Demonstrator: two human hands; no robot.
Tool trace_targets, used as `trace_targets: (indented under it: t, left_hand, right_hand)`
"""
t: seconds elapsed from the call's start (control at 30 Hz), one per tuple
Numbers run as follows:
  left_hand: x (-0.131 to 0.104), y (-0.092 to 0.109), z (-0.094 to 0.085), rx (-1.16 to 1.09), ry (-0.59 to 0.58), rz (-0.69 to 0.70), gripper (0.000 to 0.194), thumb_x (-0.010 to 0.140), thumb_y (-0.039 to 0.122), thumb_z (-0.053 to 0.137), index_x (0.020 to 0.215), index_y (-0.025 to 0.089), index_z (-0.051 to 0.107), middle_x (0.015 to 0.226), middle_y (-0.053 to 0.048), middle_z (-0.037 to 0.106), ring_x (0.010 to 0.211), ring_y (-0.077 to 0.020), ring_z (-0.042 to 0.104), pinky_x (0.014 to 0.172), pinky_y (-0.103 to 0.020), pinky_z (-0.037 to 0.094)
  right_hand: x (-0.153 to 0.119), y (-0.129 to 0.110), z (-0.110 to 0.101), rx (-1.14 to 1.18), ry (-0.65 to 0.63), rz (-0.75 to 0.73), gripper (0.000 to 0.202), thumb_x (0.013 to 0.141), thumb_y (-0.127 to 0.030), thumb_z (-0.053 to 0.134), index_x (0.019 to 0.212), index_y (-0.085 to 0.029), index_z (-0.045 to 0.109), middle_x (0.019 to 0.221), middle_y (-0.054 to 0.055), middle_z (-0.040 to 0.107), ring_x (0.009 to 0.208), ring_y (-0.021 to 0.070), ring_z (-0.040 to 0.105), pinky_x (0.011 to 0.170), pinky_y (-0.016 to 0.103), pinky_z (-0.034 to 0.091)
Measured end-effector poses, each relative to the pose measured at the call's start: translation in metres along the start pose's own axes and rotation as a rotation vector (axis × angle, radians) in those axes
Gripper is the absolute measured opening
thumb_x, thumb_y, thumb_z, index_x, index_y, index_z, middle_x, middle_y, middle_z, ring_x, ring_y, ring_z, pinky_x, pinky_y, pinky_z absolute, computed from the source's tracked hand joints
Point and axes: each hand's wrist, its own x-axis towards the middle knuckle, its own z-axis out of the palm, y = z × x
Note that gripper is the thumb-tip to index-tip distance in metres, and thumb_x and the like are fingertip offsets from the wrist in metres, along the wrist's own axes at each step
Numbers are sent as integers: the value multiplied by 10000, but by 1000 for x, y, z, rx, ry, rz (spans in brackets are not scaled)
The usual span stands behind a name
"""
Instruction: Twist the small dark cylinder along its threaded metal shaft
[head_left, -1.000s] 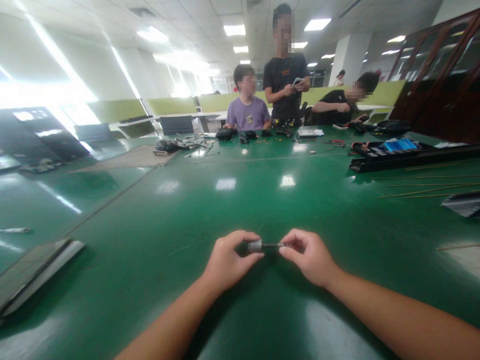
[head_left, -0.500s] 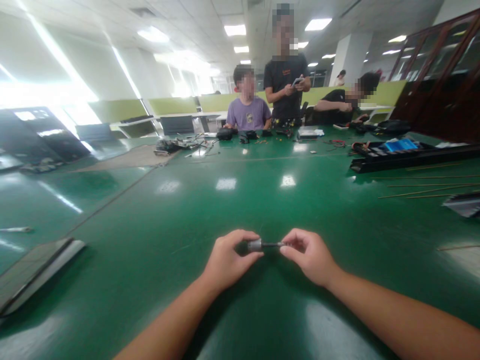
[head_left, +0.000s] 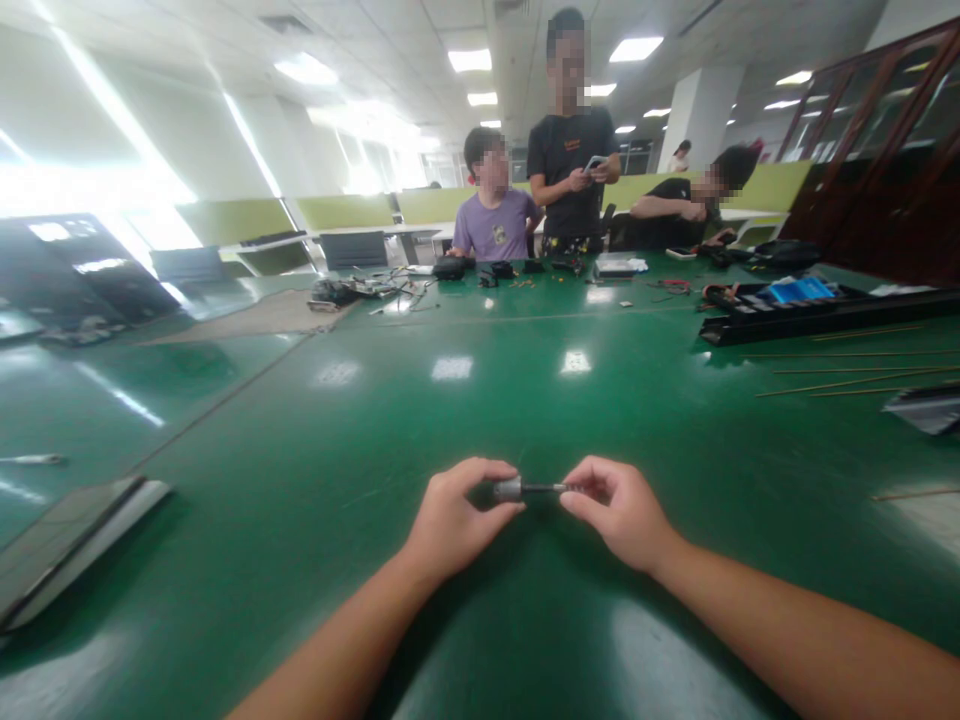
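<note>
My left hand [head_left: 456,515] has its thumb and fingers closed around a short grey metal cylinder [head_left: 508,489]. A thin dark rod [head_left: 538,488] runs out of the cylinder to the right, lying level just over the green table. At the rod's far end, my right hand [head_left: 619,508] pinches a narrow tip that looks ridged or spiral, partly hidden by the fingers. The exact kind of this part is too small to tell. Both hands are low over the table, a short gap apart.
A flat dark panel [head_left: 71,550] lies at left. On the right are a black channel-shaped tray [head_left: 825,315] with a blue item, and thin rods [head_left: 862,372]. Cables and electronics [head_left: 360,288] lie at the back. Two people sit and one stands [head_left: 574,160] beyond the table.
My hands and the held part have hardly moved. The seated person in purple has shifted slightly and turned.
</note>
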Motion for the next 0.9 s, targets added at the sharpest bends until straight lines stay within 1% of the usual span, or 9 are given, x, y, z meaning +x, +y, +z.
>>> trace_targets:
  t: [0.3, 0.57, 0.67, 0.77, 0.83, 0.9]
  left_hand:
    - [0, -1, 0, -6, 4, 1, 226, 737, 224, 775, 952, 216, 707, 952, -34, 749, 882, -199, 709, 831, -323, 556]
    - [0, -1, 0, -8, 7, -3, 229, 737, 235, 768, 957, 207, 708, 961, -49, 749, 890, -211, 708, 850, -342, 562]
    - [1, -3, -1, 24, 22, -23, 224, 744, 257, 769, 954, 212, 706, 949, -41, 748, 878, -210, 706, 828, -335, 560]
    - [3, -7, -3, 80, 54, -69, 217, 747, 266, 764, 944, 207, 695, 932, -35, 739, 862, -209, 695, 809, -336, 553]
    - [5, -9, -3, 113, 82, -100, 226, 738, 268, 767, 939, 202, 687, 924, -35, 730, 861, -213, 684, 805, -343, 547]
    - [6, -10, -3, 120, 108, -132, 264, 735, 278, 769, 974, 199, 686, 947, -40, 725, 868, -215, 676, 813, -352, 545]
  right_hand:
    - [0, 0, 1, 16, 2, 1, 131, 768, -288, 682, 788, -160, 673, 687, 17, 652, 616, 155, 564, 592, 266, 435]
    - [0, 1, 0, 24, 7, 0, 128, 762, -292, 689, 778, -166, 669, 685, 13, 651, 621, 155, 573, 593, 264, 444]
    - [0, 1, 0, 82, 22, 14, 134, 754, -292, 696, 770, -165, 658, 664, 9, 638, 613, 156, 572, 588, 267, 441]
    - [2, 1, -1, 190, 37, 43, 158, 757, -307, 699, 787, -163, 642, 622, -5, 609, 577, 149, 565, 573, 267, 440]
    - [3, 1, -1, 254, 49, 66, 185, 763, -330, 701, 795, -161, 636, 620, -7, 604, 555, 142, 561, 560, 266, 440]
    - [3, 1, 0, 302, 54, 74, 225, 787, -374, 692, 780, -158, 631, 635, 0, 609, 546, 136, 559, 555, 264, 440]
